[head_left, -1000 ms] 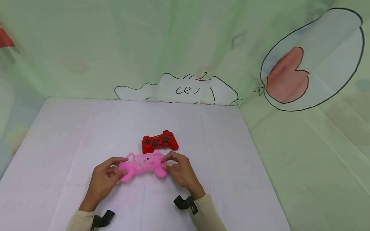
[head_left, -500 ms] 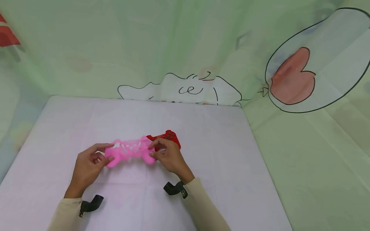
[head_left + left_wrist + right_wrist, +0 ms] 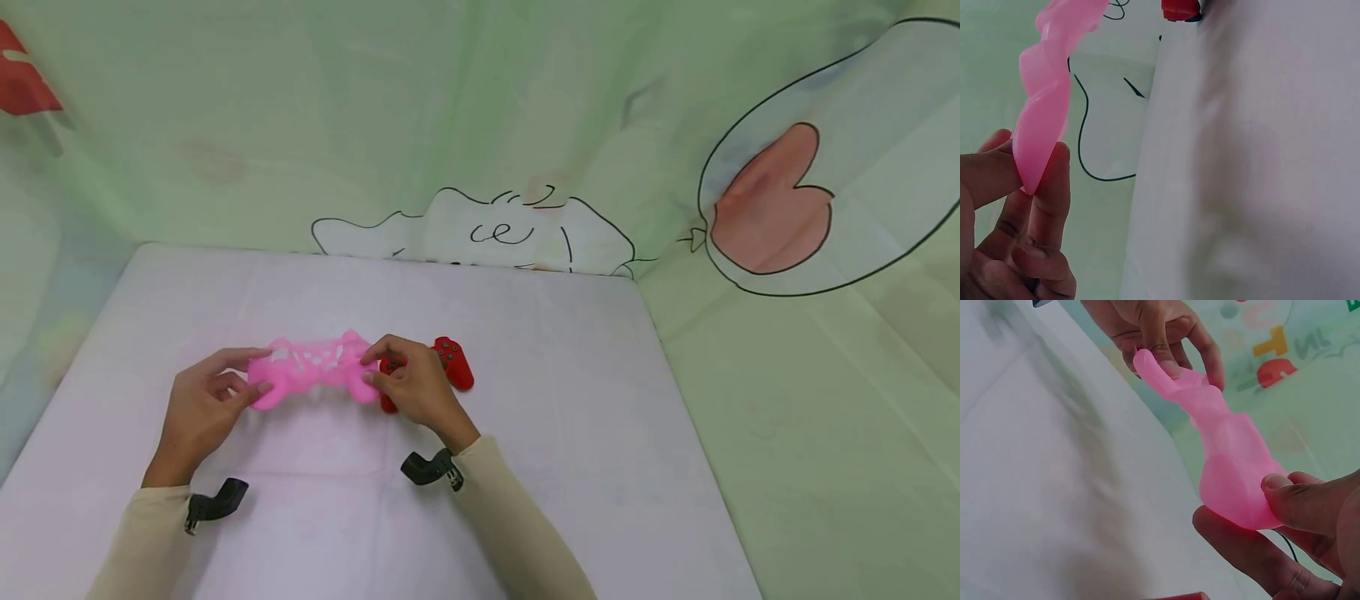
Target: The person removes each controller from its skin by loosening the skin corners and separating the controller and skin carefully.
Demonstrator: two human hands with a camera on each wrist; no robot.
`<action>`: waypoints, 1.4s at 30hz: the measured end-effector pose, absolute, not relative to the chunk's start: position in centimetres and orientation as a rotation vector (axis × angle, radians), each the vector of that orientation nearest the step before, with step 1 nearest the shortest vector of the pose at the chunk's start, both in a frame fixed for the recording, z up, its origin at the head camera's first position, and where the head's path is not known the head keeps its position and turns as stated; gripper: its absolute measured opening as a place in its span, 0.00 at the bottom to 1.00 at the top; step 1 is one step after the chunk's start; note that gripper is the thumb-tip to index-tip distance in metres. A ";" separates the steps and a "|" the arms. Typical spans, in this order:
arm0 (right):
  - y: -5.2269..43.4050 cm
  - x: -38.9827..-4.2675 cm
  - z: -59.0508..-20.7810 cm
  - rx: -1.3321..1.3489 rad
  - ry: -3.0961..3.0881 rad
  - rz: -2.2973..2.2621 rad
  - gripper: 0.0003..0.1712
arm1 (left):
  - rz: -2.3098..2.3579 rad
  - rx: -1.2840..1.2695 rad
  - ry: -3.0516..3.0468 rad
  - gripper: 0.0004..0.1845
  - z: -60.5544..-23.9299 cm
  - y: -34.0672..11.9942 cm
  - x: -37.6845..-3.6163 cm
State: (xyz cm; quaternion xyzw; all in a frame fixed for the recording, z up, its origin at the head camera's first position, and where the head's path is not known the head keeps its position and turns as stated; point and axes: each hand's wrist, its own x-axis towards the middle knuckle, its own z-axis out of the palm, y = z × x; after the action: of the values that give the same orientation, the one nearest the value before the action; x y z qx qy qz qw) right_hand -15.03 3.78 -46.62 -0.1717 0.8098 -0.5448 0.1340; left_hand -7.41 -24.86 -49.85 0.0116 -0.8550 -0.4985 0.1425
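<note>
My left hand (image 3: 201, 406) pinches one end of the pink rubber cover (image 3: 311, 379) and my right hand (image 3: 411, 386) pinches the other, so I think it hangs stretched above the table (image 3: 570, 400). The red game pad (image 3: 450, 367) lies just behind my right hand.
</note>
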 end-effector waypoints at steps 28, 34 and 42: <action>-1.2 -18.0 -46.2 -0.516 2.383 -1.556 0.11 | -1.280 0.156 -2.635 0.24 -48.1 -29.7 -11.2; -1.9 -18.7 -46.3 -0.514 2.409 -1.546 0.11 | -1.213 0.133 -2.662 0.23 -47.5 -30.3 -12.2; -2.7 -19.6 -46.5 -0.542 2.469 -1.533 0.11 | -1.208 0.113 -2.665 0.23 -47.4 -31.0 -13.5</action>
State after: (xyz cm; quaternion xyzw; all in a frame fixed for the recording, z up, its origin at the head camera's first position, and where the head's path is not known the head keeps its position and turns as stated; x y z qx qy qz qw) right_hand -19.65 -2.67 -46.50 -0.1826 0.8316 -0.5163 0.0923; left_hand -13.52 -30.96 -47.39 0.0384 -0.9050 -0.4101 0.1065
